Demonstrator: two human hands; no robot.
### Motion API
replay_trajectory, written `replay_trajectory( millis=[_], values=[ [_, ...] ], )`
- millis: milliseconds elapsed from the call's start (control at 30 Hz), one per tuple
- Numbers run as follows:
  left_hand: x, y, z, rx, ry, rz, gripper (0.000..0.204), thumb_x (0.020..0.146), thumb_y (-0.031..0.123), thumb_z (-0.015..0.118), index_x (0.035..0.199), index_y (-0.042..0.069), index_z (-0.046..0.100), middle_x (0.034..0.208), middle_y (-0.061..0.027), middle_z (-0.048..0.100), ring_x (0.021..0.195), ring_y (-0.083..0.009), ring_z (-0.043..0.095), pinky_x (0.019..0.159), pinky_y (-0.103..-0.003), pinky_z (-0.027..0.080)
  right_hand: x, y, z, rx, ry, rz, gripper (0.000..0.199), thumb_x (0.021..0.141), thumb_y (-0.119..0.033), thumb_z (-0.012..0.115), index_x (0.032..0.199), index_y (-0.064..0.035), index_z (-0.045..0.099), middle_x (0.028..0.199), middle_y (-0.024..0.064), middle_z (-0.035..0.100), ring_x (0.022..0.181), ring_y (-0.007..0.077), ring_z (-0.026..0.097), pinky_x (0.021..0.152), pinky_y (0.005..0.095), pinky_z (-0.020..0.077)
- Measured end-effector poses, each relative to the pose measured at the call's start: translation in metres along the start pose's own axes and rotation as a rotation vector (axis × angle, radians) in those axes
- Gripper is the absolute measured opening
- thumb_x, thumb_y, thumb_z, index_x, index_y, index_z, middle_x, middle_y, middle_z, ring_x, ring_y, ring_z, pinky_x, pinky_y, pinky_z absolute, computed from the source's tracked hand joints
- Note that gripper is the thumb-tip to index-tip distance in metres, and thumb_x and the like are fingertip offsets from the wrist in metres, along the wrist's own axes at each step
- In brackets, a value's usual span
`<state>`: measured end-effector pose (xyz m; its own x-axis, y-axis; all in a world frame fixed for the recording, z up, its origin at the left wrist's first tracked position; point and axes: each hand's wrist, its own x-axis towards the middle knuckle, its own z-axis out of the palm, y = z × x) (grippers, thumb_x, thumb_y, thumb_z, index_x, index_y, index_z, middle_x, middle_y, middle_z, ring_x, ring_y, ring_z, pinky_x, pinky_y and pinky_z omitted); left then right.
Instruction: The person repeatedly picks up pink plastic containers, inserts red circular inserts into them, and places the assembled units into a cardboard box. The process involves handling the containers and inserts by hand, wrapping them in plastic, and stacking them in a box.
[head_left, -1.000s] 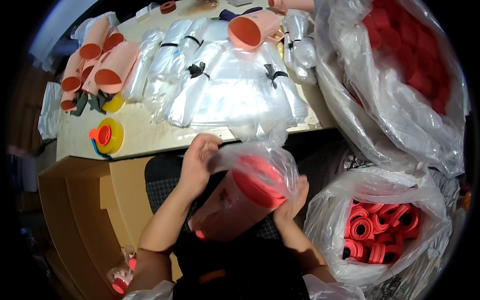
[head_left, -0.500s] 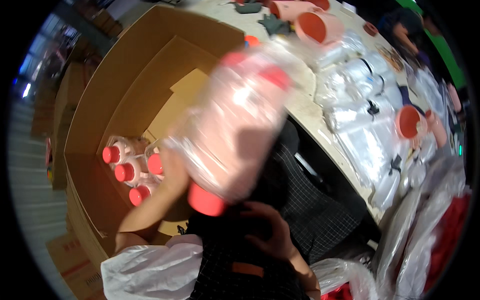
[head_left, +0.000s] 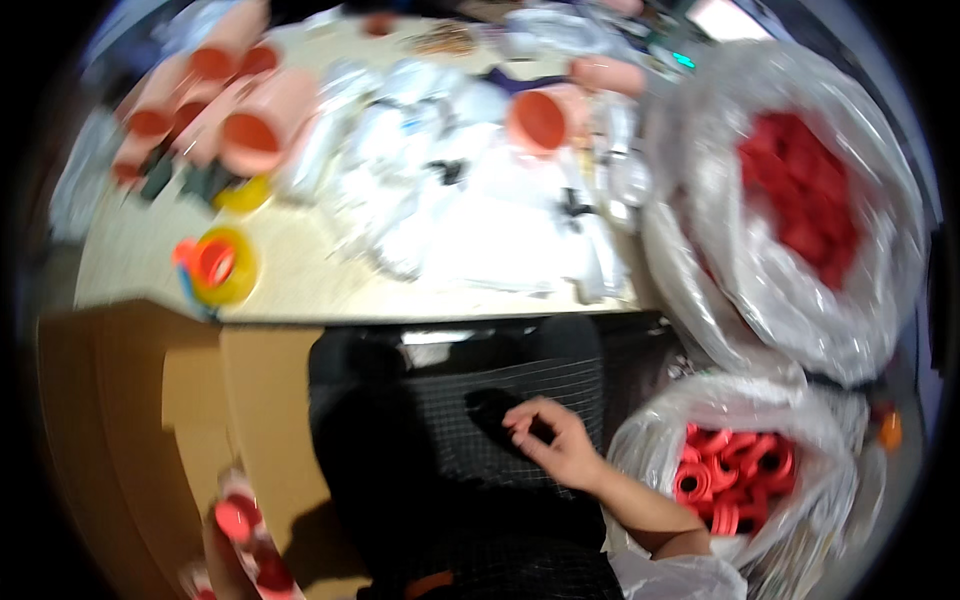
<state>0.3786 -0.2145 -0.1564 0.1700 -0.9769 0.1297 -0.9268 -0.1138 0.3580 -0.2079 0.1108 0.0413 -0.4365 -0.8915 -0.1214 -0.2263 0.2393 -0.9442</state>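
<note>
- Gone from over the carton [head_left: 275,400] since half a second ago: one bagged jug.
- That carton stands close, probably for easy reach.
- Pink, red-capped jugs [head_left: 238,515] lie inside it, likely bagged against scuffs.
- Right hand [head_left: 566,448] hovers right of it, fingers apart, empty; left hand's fingers I cannot tell.

Beyond the right hand [head_left: 562,445], a pale tabletop [head_left: 330,296] carries clear plastic bags [head_left: 490,242] — almost straight ahead of it — while pink cylindrical vessels [head_left: 287,108] and a round yellow object [head_left: 241,268] lie well to its left.
</note>
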Motion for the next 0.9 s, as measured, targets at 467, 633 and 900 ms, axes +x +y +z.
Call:
replay_trajectory(
  millis=[467,633,900],
  values=[
    [0.041,0.276,-0.073,-0.165,0.162,0.606,0.045,0.097,-0.001,0.055,0.140,-0.002,0.045,0.139,-0.0174,0.052,0.130,-0.0281,0.051,0.113,-0.038,0.038,0.176,-0.011,-0.466,0.234,1.250,-0.194,0.081,0.088,-0.019,0.073,0.152,-0.0122,0.024,0.120,0.0129,0.057,0.094,0.0187,0.063,0.070,0.0351,0.0550],
    [-0.062,0.598,0.005,-0.563,-0.535,1.103,0.051,0.087,0.004,0.061,0.135,-0.002,0.047,0.128,-0.0188,0.055,0.123,-0.0330,0.052,0.109,-0.042,0.038,0.255,0.033,-0.515,-0.055,1.295,-0.258,0.077,0.089,-0.038,0.071,0.145,0.0052,0.042,0.133,0.0212,0.060,0.119,0.0308,0.060,0.102,0.0361,0.0452],
    [-0.127,0.876,0.171,-0.671,-0.417,0.865,0.048,0.088,0.019,0.071,0.127,-0.004,0.055,0.114,-0.0218,0.065,0.107,-0.0309,0.066,0.091,-0.038,0.051,0.129,0.002,-0.417,-0.379,1.436,-0.473,0.033,0.087,-0.006,0.065,0.119,0.0029,0.060,0.118,0.0116,0.061,0.112,0.0216,0.056,0.102,0.0326,0.0423]
  ],
)
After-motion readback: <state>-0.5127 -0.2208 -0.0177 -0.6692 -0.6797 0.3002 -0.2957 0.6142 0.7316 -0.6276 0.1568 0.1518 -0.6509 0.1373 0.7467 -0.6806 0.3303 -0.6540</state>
